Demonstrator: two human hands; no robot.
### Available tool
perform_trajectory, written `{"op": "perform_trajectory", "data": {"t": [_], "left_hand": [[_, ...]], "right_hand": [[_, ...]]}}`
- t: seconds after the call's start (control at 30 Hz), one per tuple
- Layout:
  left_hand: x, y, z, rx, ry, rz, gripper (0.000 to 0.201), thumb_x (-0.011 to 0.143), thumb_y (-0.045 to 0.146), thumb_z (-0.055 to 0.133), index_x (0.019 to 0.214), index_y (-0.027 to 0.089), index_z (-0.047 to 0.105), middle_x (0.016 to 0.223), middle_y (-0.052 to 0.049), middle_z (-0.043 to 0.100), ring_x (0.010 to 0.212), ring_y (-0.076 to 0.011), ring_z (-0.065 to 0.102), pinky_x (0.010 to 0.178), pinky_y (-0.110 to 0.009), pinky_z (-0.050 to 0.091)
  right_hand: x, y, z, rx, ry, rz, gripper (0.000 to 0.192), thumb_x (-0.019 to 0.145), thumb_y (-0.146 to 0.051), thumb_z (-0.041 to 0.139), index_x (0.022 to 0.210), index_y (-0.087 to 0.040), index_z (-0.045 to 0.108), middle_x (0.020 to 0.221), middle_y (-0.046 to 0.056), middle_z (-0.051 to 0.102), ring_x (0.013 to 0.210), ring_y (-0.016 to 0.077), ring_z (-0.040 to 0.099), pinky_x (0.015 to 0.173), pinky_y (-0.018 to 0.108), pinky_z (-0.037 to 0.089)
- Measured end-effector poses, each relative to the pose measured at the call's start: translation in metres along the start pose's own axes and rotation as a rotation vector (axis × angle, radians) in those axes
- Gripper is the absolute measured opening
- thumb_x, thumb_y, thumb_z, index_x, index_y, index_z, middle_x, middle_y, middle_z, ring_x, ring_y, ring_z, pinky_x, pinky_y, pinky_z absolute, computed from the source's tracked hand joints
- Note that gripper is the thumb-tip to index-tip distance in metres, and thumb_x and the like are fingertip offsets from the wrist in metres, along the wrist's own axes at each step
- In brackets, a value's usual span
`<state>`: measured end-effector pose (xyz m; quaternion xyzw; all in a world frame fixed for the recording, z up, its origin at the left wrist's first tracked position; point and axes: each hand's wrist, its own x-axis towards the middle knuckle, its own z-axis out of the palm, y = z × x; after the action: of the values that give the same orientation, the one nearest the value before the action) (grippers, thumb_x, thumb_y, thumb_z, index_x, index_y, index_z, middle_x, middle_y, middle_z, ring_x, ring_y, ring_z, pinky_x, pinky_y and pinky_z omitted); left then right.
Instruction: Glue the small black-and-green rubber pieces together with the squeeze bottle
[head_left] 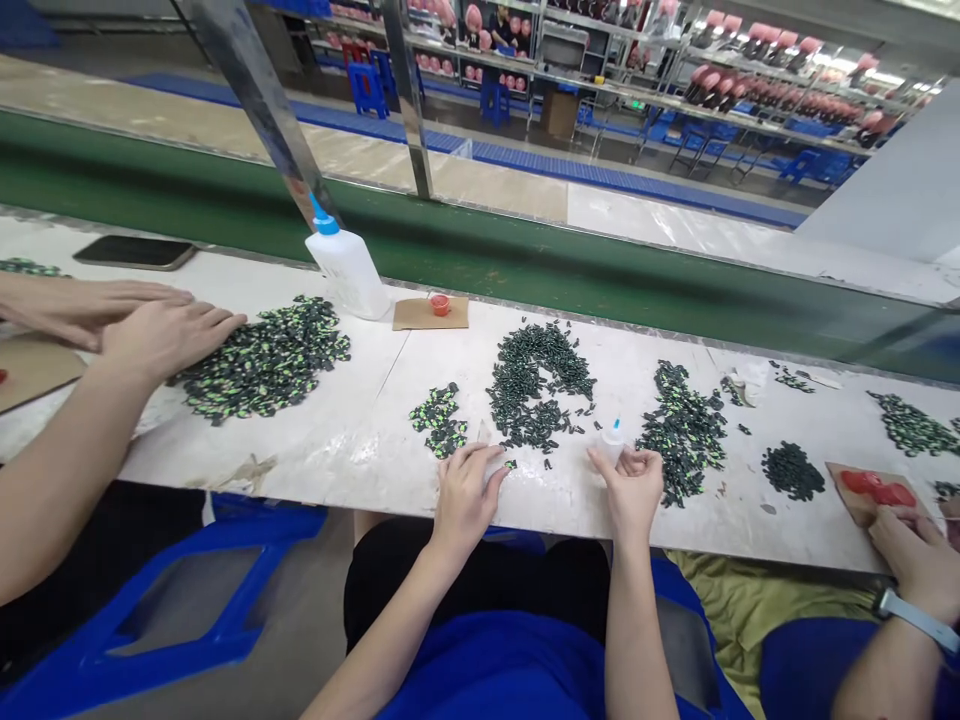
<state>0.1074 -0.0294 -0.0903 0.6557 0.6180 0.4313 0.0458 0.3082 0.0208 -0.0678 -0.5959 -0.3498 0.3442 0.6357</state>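
My left hand (466, 492) is over the table's near edge, its fingers curled, with a small black-and-green piece (511, 464) at the tips of thumb and forefinger. My right hand (631, 485) grips a small white squeeze bottle (613, 438), whose thin blue tip points up. Between and beyond my hands lies a loose heap of tiny dark green parts (536, 375). Left of it is a small pile of black-and-green pieces (439, 420). A larger pile of similar black-and-green pieces (682, 430) spreads just right of my right hand.
A large white bottle with a blue nozzle (349, 270) stands at the back, beside a cardboard piece (409, 315) bearing a small red cup (439, 304). Co-workers' hands (161, 335) reach in at left, over another pile, and at right (919, 555). A green ledge (480, 235) runs behind the table.
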Motion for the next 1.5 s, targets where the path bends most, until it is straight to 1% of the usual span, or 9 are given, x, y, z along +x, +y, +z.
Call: {"op": "perform_trajectory", "data": {"t": [0.13, 0.27, 0.4, 0.47, 0.57, 0.67, 0.83, 1.17, 1.5], "left_hand": [[-0.001, -0.002, 0.000, 0.045, 0.026, 0.047, 0.019, 0.090, 0.028, 0.054, 0.104, 0.019, 0.063, 0.104, -0.009, 0.070, 0.100, -0.0263, 0.054, 0.084, -0.041, 0.043], [0.000, -0.003, -0.001, 0.062, -0.054, 0.065, 0.014, 0.088, 0.027, 0.056, 0.094, 0.021, 0.067, 0.101, -0.008, 0.070, 0.099, -0.0271, 0.053, 0.079, -0.041, 0.044], [0.004, -0.002, -0.001, 0.006, -0.067, 0.057, 0.012, 0.087, 0.023, 0.056, 0.086, 0.023, 0.068, 0.096, -0.007, 0.070, 0.095, -0.0265, 0.053, 0.082, -0.044, 0.045], [0.006, -0.001, 0.000, -0.039, -0.066, 0.042, 0.013, 0.086, 0.022, 0.056, 0.083, 0.023, 0.068, 0.093, -0.006, 0.070, 0.093, -0.0257, 0.053, 0.084, -0.044, 0.046], [0.007, 0.000, 0.001, -0.102, -0.085, 0.015, 0.012, 0.085, 0.019, 0.056, 0.081, 0.022, 0.067, 0.089, -0.006, 0.070, 0.090, -0.0247, 0.054, 0.084, -0.043, 0.046], [0.006, 0.001, -0.002, -0.162, -0.103, -0.032, 0.012, 0.085, 0.017, 0.055, 0.085, 0.022, 0.066, 0.085, -0.005, 0.069, 0.090, -0.0238, 0.056, 0.082, -0.040, 0.048], [0.005, 0.001, -0.012, -0.260, -0.089, -0.151, 0.015, 0.086, 0.019, 0.052, 0.087, 0.021, 0.066, 0.085, -0.004, 0.064, 0.084, -0.0194, 0.062, 0.078, -0.034, 0.053], [0.007, 0.000, -0.018, -0.362, -0.070, -0.234, 0.015, 0.085, 0.025, 0.055, 0.090, 0.022, 0.070, 0.085, -0.004, 0.066, 0.083, -0.0187, 0.065, 0.078, -0.034, 0.056], [0.010, -0.001, -0.022, -0.406, -0.031, -0.246, 0.015, 0.084, 0.027, 0.058, 0.090, 0.024, 0.072, 0.084, -0.004, 0.069, 0.085, -0.0197, 0.065, 0.078, -0.034, 0.056]], "right_hand": [[-0.004, 0.004, -0.001, -0.013, -0.026, -0.001, 0.069, 0.040, -0.032, 0.087, 0.080, -0.026, 0.030, 0.081, -0.002, 0.064, 0.083, 0.0191, 0.069, 0.083, 0.037, 0.053], [-0.019, -0.001, -0.006, -0.063, -0.026, -0.016, 0.065, 0.047, -0.034, 0.085, 0.082, -0.026, 0.031, 0.083, -0.002, 0.061, 0.089, 0.0206, 0.067, 0.084, 0.037, 0.051], [-0.053, -0.009, -0.006, -0.278, 0.207, -0.289, 0.053, 0.058, -0.040, 0.082, 0.087, -0.023, 0.040, 0.108, 0.010, 0.060, 0.109, 0.0246, 0.056, 0.088, 0.040, 0.046], [-0.070, -0.011, -0.002, -0.424, 0.305, -0.459, 0.043, 0.066, -0.040, 0.078, 0.088, -0.021, 0.046, 0.109, 0.012, 0.058, 0.103, 0.0251, 0.056, 0.080, 0.037, 0.045], [-0.080, -0.008, 0.008, -0.603, 0.085, -0.558, 0.024, 0.082, -0.043, 0.063, 0.086, -0.020, 0.058, 0.089, 0.008, 0.060, 0.089, 0.0236, 0.055, 0.079, 0.038, 0.043], [-0.075, 0.000, 0.022, -0.817, -0.096, -0.542, 0.035, 0.090, -0.049, 0.050, 0.091, -0.019, 0.067, 0.089, 0.011, 0.060, 0.088, 0.0262, 0.050, 0.080, 0.041, 0.041], [-0.066, 0.011, 0.034, -0.880, -0.161, -0.516, 0.036, 0.095, -0.040, 0.041, 0.082, -0.019, 0.068, 0.086, 0.011, 0.060, 0.082, 0.0248, 0.047, 0.077, 0.039, 0.039], [-0.060, 0.010, 0.039, -0.807, -0.236, -0.473, 0.031, 0.091, -0.043, 0.050, 0.088, -0.018, 0.070, 0.087, 0.009, 0.066, 0.083, 0.0243, 0.052, 0.077, 0.036, 0.041], [-0.042, 0.017, 0.053, -0.999, -0.431, -0.653, 0.025, 0.093, -0.023, 0.042, 0.080, -0.020, 0.063, 0.077, 0.009, 0.062, 0.074, 0.0244, 0.055, 0.066, 0.036, 0.044]]}}
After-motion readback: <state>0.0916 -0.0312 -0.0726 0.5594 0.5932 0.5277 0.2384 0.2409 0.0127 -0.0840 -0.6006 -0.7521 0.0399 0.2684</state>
